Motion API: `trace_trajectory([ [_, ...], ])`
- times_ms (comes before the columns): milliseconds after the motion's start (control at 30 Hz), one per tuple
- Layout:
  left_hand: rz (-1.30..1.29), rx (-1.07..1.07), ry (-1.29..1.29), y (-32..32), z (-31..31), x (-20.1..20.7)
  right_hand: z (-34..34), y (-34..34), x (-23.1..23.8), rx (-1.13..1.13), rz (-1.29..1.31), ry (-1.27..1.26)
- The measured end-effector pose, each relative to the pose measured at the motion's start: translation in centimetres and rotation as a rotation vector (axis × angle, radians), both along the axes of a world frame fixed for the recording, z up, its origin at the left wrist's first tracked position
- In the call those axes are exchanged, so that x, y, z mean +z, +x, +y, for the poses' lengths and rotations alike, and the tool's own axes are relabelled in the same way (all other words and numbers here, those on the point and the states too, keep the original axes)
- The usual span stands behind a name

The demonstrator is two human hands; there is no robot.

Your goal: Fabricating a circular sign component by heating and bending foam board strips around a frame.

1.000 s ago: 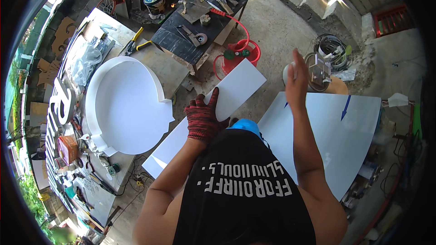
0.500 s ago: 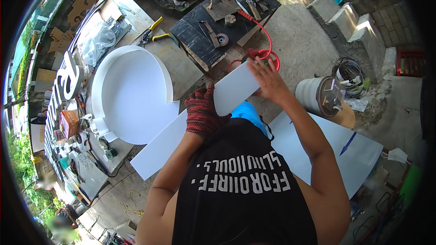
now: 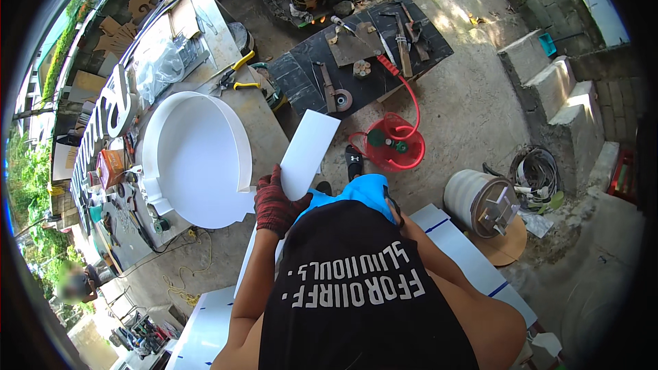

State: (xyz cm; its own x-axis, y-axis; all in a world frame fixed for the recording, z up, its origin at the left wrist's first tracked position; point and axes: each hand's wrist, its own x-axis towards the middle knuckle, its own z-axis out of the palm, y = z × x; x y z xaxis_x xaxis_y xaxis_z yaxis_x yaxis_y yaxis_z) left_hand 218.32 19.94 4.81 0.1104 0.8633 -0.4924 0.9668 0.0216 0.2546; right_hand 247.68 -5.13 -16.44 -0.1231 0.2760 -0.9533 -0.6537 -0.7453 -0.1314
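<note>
My left hand (image 3: 275,207), in a red and black knitted glove, is closed around a long flat white strip (image 3: 310,154). The strip's upper end rises past the fingers, and its lower part runs down behind my forearm. My right arm (image 3: 433,250) bends in toward my waist, where the hand is hidden by my black top and blue shorts. Just left of the glove, a white disc with a raised curved wall (image 3: 241,154) lies on the worktable (image 3: 269,138). Yellow-handled cutters (image 3: 235,75) rest above it on that table.
A black low table (image 3: 298,75) ahead carries a grinding disc and hand tools. Beyond my feet stands a red bucket (image 3: 410,154) with a hose-like red handle. A cylindrical drum (image 3: 469,199) is at right. Large white sheets (image 3: 490,277) lie behind me. Small tools crowd the left table.
My right hand has left the strip and dropped out of sight by my waist. The left hand has shifted left and lower with the strip, which is now steeper. The view has turned somewhat.
</note>
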Motion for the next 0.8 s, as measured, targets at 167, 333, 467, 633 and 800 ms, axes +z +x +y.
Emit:
trace_trajectory([
  [167,0.064,0.108,-0.1,0.5,0.0,-1.8,9.7,11.5,1.4,0.807,-0.077,0.06],
  [333,-0.533,0.415,-0.386,-3.0,-3.6,-5.9,23.2,20.6,-7.0,0.898,-1.106,0.501],
  [467,-1.011,0.888,-0.749,-5.5,-6.3,-6.9,35.2,22.1,-9.9,0.736,-1.359,0.562],
  [633,-1.084,1.245,-0.822,-4.2,-6.7,-5.1,42.6,23.1,-13.3,0.901,-1.53,0.653],
  [800,-1.099,1.31,-0.829,-3.7,-6.0,-3.5,46.1,22.4,-15.2,0.985,-1.564,0.521],
])
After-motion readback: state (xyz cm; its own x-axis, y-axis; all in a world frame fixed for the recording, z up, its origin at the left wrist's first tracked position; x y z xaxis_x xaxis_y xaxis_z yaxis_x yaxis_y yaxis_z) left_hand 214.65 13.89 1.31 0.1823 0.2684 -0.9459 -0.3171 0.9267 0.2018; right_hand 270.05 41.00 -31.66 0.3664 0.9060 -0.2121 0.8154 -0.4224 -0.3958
